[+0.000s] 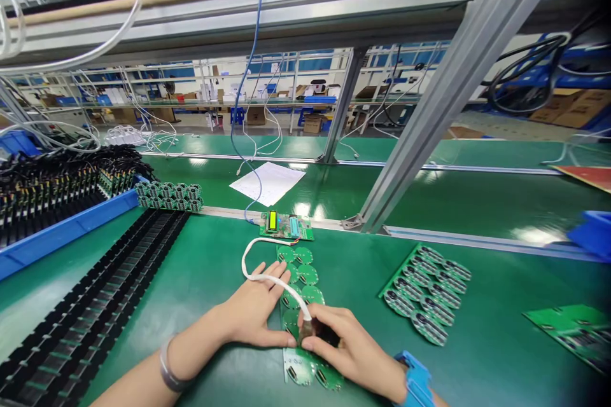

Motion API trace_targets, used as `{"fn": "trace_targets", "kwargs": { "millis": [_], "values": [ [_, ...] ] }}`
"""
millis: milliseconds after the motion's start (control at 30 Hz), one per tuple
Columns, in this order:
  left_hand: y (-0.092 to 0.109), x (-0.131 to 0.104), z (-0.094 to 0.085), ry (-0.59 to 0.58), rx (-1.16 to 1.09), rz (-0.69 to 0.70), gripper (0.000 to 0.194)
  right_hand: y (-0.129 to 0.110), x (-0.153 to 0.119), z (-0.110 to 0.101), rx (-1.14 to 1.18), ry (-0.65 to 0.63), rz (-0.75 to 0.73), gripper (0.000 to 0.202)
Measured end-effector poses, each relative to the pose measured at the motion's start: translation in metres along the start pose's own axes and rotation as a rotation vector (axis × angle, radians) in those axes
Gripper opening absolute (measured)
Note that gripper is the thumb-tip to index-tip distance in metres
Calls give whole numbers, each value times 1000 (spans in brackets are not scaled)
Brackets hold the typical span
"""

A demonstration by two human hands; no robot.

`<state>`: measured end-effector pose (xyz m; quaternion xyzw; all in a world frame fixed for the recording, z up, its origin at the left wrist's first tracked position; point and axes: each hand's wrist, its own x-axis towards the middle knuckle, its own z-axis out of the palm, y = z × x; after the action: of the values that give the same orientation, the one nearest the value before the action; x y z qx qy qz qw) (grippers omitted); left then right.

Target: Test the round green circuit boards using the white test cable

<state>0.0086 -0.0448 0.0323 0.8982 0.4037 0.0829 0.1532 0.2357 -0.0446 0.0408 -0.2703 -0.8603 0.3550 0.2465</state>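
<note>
A green panel of round circuit boards (300, 374) lies on the green table in front of me. My left hand (255, 308) rests with spread fingers along the panel's left edge, thumb near its lower part. In my right hand (341, 343) is a brownish probe head (307, 329), pinched between thumb and fingers over the panel; its tip is hidden. A white cable (272, 278) loops from the probe to a green circuit board with a lit yellow-green display (272, 220) beyond the panel.
At the left are a long black slotted rack (114, 273), a blue tray (71, 229) of black-cabled boards and stacked round boards (169, 196). Another board panel (427, 292) lies right. A metal post (443, 95) rises behind; white paper (268, 183) lies further back.
</note>
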Motion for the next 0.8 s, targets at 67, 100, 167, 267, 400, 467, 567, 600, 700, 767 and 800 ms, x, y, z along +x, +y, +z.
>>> {"fn": "trace_targets", "kwargs": {
  "millis": [67,100,167,267,400,467,567,600,700,767,800],
  "values": [
    [1,-1,0,4,6,6,106,0,0,0,1,3,1,27],
    [2,-1,0,3,11,13,105,0,0,0,1,4,0,27],
    [4,-1,-2,-8,23,30,101,0,0,0,0,4,-4,26],
    [7,-1,-5,-47,37,34,94,-1,1,0,-1,1,-5,27],
    [10,0,-9,-92,48,9,92,0,0,0,0,-1,2,27],
    [10,0,-10,-92,47,8,91,1,0,1,-2,1,4,27],
    [10,0,-10,-83,40,10,87,2,-1,2,4,0,3,27],
    [10,0,-9,-81,38,11,86,2,-1,2,7,-3,3,27],
    [8,-1,-8,-77,38,13,86,2,0,1,19,-10,7,28],
    [8,-1,-8,-79,48,9,87,1,0,1,23,-20,11,29],
    [8,-1,-8,-81,52,7,87,2,0,0,24,-24,13,29]
  ]
}}
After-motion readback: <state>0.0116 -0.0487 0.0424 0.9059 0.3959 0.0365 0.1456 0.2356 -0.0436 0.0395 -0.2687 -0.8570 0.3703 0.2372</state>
